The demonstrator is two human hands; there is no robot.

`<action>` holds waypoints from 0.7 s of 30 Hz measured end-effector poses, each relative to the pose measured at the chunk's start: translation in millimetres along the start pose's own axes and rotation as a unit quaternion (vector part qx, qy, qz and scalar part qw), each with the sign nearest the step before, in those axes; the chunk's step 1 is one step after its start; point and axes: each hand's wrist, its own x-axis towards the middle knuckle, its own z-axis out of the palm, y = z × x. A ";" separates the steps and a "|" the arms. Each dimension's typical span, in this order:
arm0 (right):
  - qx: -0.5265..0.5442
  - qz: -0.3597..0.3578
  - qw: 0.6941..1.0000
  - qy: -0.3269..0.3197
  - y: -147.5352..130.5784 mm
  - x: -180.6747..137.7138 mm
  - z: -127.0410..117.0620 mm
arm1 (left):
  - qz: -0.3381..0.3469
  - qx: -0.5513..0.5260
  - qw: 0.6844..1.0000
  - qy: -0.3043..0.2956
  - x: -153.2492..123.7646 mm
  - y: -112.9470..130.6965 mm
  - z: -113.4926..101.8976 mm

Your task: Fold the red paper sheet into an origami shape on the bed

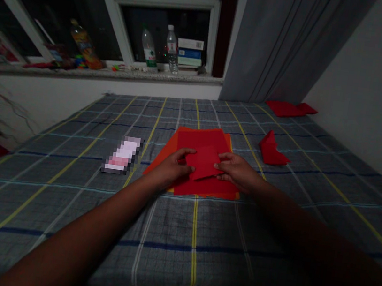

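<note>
A small folded red paper (204,162) lies on a stack of red and orange paper sheets (209,138) in the middle of a grey checked bed sheet (97,205). My left hand (173,165) pinches the folded paper's left edge, fingers curled onto it. On the right edge, my right hand (237,171) presses with fingers close together. Both forearms reach in from the bottom of the view.
A folded red paper shape (271,149) lies to the right, and more red pieces (290,108) sit by the curtain (279,42). A blurred flat object (122,154) lies left of the stack. The windowsill (98,71) holds bottles and books.
</note>
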 end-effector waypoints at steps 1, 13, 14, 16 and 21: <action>-0.013 -0.006 1.000 0.001 1.0 1.0 -0.6 | -0.007 -0.013 1.000 -0.002 -0.5 1.4 0.3; -0.146 -0.066 0.987 0.005 7.4 4.9 -0.4 | -0.050 -0.016 0.999 -0.015 3.4 -4.3 -1.8; -0.153 -0.066 0.986 0.005 7.5 4.9 -0.4 | -0.045 -0.009 0.999 -0.017 4.4 -6.2 -3.2; -0.174 -0.073 0.982 0.005 8.1 4.8 -0.3 | -0.033 0.007 0.999 -0.025 6.9 -10.1 -6.5; -0.294 -0.133 0.946 0.023 9.8 4.0 0.1 | 0.018 0.137 0.990 -0.026 10.4 -14.6 -11.9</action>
